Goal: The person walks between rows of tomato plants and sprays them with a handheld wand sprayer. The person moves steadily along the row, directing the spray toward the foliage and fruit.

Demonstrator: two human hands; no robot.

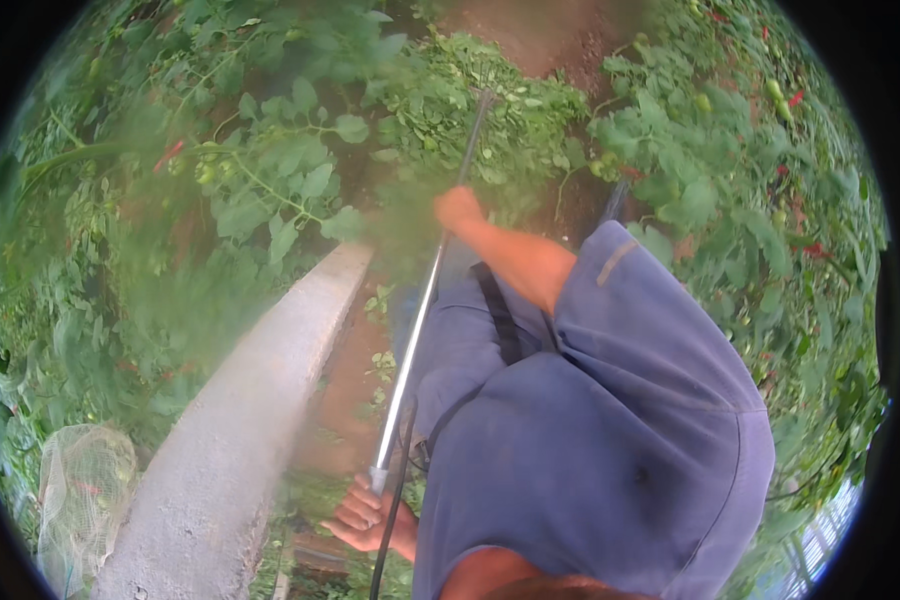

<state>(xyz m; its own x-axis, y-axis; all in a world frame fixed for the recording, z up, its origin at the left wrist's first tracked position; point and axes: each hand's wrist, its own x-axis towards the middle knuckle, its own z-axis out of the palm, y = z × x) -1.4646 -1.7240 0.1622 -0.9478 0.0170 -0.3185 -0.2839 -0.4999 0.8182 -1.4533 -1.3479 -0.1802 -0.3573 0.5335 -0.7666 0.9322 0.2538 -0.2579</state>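
A long shiny metal spray lance [414,345] runs up the middle of the view, its far end among low leafy plants [487,135]. My right hand [459,210] is closed around the upper part of its tube. Lower down, my left hand [367,517] grips the grey lower end, with the fingers curled round it. A thin black hose [394,514] passes over my left hand and curves beside the lance. Whitish haze blurs part of the leaves, and the nozzle end is hard to make out.
Tomato plants [292,180] with green fruit and red clips or ties rise on the left, and more tomato plants [690,165] on the right. A pale concrete ledge [232,412] runs along my left. Pale netting [86,495] hangs at lower left. Brown soil [345,390] shows beside the ledge.
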